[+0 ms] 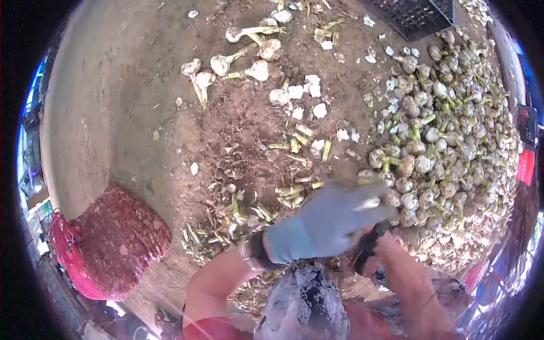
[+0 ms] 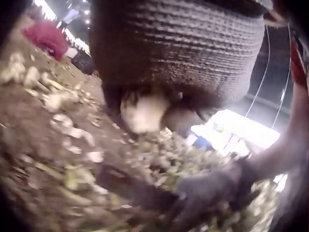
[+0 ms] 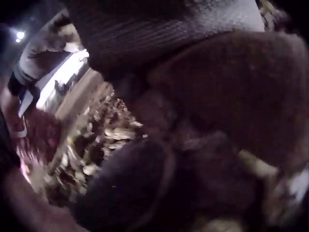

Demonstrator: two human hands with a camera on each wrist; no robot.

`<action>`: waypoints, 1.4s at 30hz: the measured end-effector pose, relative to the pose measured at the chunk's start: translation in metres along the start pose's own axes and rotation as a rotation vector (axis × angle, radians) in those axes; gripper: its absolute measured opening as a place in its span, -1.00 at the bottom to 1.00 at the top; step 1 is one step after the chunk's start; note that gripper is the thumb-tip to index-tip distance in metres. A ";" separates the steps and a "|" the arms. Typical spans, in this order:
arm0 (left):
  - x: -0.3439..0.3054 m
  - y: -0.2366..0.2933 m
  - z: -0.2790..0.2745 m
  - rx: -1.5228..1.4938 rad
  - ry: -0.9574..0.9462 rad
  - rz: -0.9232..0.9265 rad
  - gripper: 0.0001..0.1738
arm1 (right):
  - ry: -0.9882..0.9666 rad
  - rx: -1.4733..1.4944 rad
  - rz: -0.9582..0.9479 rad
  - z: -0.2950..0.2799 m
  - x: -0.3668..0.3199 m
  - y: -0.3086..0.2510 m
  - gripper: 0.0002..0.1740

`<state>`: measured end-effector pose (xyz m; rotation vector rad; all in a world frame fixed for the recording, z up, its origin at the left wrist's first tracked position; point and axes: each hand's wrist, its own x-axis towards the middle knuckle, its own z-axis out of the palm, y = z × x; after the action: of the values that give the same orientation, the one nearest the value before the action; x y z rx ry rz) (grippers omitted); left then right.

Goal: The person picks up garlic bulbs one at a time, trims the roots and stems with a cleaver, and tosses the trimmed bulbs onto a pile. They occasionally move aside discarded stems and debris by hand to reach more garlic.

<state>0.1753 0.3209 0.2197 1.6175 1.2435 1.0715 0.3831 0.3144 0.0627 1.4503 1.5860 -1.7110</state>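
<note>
My gloved left hand [image 1: 337,218] reaches across the front of the garlic pile [image 1: 442,153], fingers blurred by motion. In the left wrist view its fingers curl round a pale garlic bulb [image 2: 145,112]. My gloved right hand [image 2: 205,193] grips a dark, flat-bladed knife [image 2: 137,189], which points away to the left over the ground. In the head view the left hand and forearm cover most of the right hand. The right wrist view is dark, with the glove [image 3: 169,43] filling its upper part.
Cut stems [image 1: 292,192] and peelings lie in front of me. Several long-stemmed garlic bulbs [image 1: 226,62] lie farther off. A black crate [image 1: 411,20] stands at the back right, a red crate [image 1: 526,167] at the far right. On the left lies a dirty red sack [image 1: 119,241].
</note>
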 end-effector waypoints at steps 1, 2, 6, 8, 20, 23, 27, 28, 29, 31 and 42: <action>0.018 -0.001 0.002 0.113 0.048 0.102 -0.59 | 0.290 0.084 -0.198 0.028 -0.011 -0.005 -0.49; 0.034 -0.007 0.000 0.223 0.092 0.202 -0.57 | 0.580 0.169 -0.392 0.041 -0.018 -0.012 -0.46; 0.071 -0.104 -0.064 0.514 0.123 -0.593 -0.57 | 0.150 -0.122 -0.212 -0.029 0.007 0.056 -0.52; 0.050 -0.159 -0.083 1.012 -0.070 -0.593 -0.51 | 0.301 0.104 -0.069 -0.060 -0.023 -0.003 -0.56; -0.028 -0.072 -0.006 0.016 0.139 -0.702 -0.24 | 0.143 0.941 -0.233 -0.050 -0.020 -0.125 -0.57; -0.042 -0.069 -0.003 -0.183 0.228 -0.725 -0.14 | 0.120 0.808 -0.207 -0.047 -0.020 -0.135 -0.62; -0.030 -0.042 -0.022 -0.566 0.255 -0.912 -0.22 | 0.225 0.264 -0.179 -0.051 -0.037 -0.146 -0.70; -0.025 -0.033 -0.024 -0.652 0.301 -1.025 -0.23 | 0.226 0.266 -0.173 -0.049 -0.045 -0.147 -0.70; -0.036 -0.047 -0.014 -0.656 0.297 -1.024 -0.23 | 0.311 0.040 -0.314 -0.046 -0.053 -0.147 -0.70; -0.066 -0.084 0.013 -0.607 0.374 -0.587 -0.24 | 0.395 -0.192 -0.447 -0.041 -0.060 -0.144 -0.70; -0.057 -0.051 -0.006 -0.552 0.167 -0.708 -0.24 | 0.293 0.516 -0.288 -0.041 -0.036 -0.126 -0.62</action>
<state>0.1460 0.2753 0.1650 0.6023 1.3253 0.9699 0.3101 0.3744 0.1625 1.8559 1.6349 -2.2874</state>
